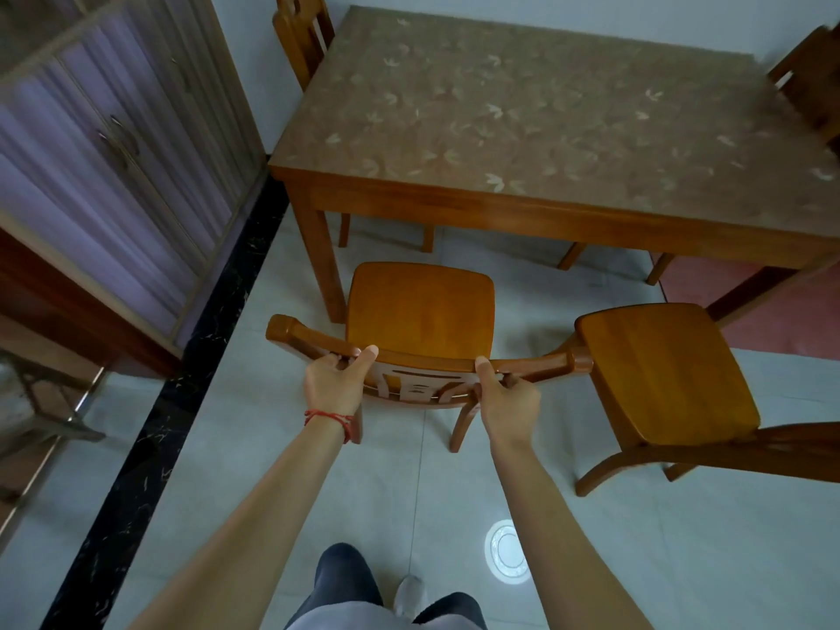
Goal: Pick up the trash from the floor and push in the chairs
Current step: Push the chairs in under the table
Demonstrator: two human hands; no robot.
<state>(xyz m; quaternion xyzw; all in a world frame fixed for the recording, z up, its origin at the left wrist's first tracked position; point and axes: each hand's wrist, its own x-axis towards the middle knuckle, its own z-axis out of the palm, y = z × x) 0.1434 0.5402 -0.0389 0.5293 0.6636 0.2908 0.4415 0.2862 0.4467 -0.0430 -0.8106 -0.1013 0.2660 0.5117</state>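
Observation:
A wooden chair (420,306) stands in front of me, its seat facing the wooden table (522,211) and just short of the table's near edge. My left hand (336,379) grips the left part of its top rail, thumb along the top. My right hand (507,393) grips the right part of the same rail. A second wooden chair (668,370) stands to the right, pulled out from the table and angled. No trash shows on the tiled floor.
A cabinet (113,175) with curtained glass doors lines the left wall beyond a black floor strip. Two more chairs stand at the table's far left (302,34) and far right (809,84). A round light reflection (507,559) lies on the tiles near my feet.

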